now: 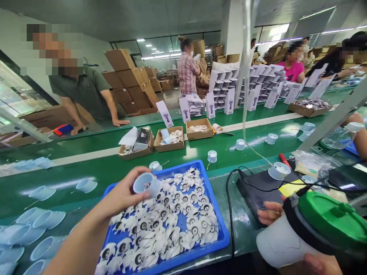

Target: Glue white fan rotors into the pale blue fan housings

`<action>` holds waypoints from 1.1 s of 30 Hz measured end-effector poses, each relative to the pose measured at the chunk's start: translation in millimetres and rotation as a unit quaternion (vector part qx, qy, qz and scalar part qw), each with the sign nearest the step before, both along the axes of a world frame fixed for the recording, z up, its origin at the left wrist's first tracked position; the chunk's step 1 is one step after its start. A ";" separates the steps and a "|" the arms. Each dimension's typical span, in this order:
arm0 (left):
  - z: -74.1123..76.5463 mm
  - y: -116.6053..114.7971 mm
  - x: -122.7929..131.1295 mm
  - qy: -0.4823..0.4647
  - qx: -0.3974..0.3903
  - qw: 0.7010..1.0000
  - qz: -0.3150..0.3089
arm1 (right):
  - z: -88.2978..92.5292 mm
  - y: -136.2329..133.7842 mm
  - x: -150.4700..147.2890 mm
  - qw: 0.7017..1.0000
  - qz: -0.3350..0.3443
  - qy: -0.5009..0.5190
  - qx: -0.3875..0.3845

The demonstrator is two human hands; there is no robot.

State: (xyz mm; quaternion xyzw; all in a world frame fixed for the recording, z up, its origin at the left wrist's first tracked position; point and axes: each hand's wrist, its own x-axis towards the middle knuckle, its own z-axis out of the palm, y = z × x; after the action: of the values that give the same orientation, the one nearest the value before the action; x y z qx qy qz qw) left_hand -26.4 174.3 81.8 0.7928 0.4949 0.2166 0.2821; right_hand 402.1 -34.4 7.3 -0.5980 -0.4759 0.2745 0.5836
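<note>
My left hand (123, 191) is raised over a blue plastic tray (209, 217) and holds a pale blue plastic cup (146, 184) with its open end toward me. Something small lies inside the cup, too small to name. The tray is heaped with white fan blades (169, 225) with dark centres. At the lower right, my right hand (323, 265) is shut around a white cylindrical housing with a green top (329, 217). Fingers (269, 212) show beyond the housing, above a black mat (258, 198), and seem to belong to this hand.
Pale blue cups (43, 217) stand on the green conveyor belt (114, 164) left of the tray. A black cable (229, 202) runs beside it. Cardboard trays of parts (169, 139) and white boxes line the far belt. Several co-workers stand beyond, among stacked cartons.
</note>
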 end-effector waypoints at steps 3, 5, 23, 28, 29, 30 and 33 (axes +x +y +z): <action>-32.3 -72.6 -4.6 -0.080 -0.030 0.995 -0.043 | 18.9 8.4 -41.7 0.974 0.056 0.218 -0.002; -51.8 -110.2 16.1 -0.117 0.015 0.990 -0.078 | 25.1 14.2 -64.8 0.958 0.075 0.278 -0.017; -38.8 -164.9 90.5 -0.108 -0.013 0.985 -0.136 | 82.3 55.5 -165.5 0.841 0.345 0.400 0.116; -33.7 -164.9 89.4 -0.105 -0.030 0.984 -0.142 | 86.1 53.7 -169.3 0.845 0.339 0.399 0.113; -31.0 -165.0 88.9 -0.106 -0.045 0.982 -0.149 | 86.6 54.8 -170.1 0.843 0.339 0.403 0.107; -28.5 -165.0 87.8 -0.110 -0.068 0.979 -0.161 | 86.3 56.1 -169.7 0.843 0.339 0.406 0.101; -27.4 -164.2 75.3 -0.081 -0.147 0.966 -0.198 | 77.6 59.3 -155.7 0.855 0.307 0.411 0.083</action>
State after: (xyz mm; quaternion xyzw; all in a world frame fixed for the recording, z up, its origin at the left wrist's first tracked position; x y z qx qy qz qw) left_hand 48.9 10.1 54.3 0.8045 0.3299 0.1446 0.4723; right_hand 246.4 24.9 84.8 -0.2042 -0.3733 0.6198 0.6594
